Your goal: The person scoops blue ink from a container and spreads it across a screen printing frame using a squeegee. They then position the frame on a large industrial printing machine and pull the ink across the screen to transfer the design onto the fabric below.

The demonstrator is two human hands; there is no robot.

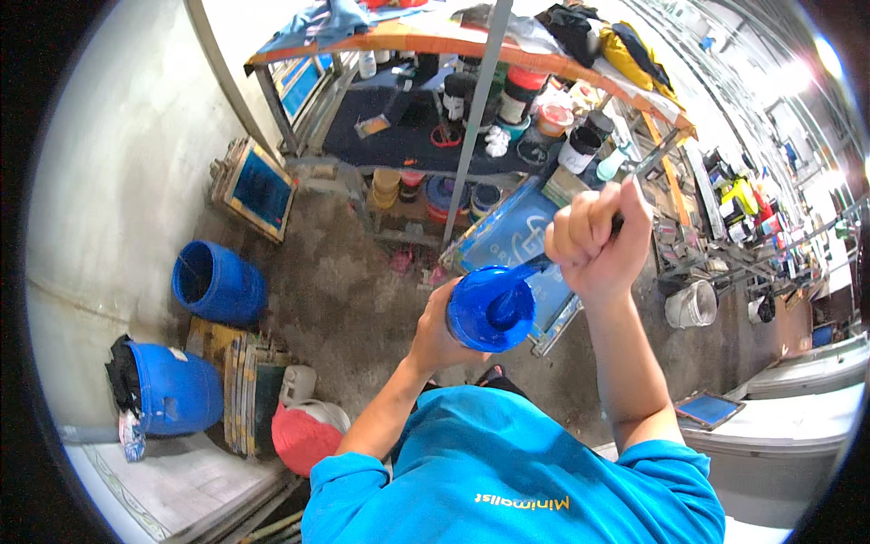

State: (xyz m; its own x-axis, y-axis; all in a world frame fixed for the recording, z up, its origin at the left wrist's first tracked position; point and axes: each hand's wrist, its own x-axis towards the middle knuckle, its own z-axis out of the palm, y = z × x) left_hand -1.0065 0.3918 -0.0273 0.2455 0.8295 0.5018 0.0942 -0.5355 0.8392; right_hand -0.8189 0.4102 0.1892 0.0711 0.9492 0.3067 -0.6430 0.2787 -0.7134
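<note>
My left hand [436,328] is wrapped around the side of a blue tub [459,319] and holds it tilted in front of my chest. Thick, glossy blue ink or paint [507,313] lies inside it and coats its inner wall. In my raised right hand [598,238], closed in a fist, is the dark handle of a stirrer [533,267]. Its lower part is coated blue and reaches over the tub's rim into the ink; the tip's shape is hidden there.
Ahead stands a bench [399,41] with tubs on its dark lower shelf [362,150]. A blue printing screen [521,238] leans beyond the tub. At left are two blue barrels [237,286], a framed screen [261,188] and a red-and-white object [308,440]. A white bucket [691,305] stands right.
</note>
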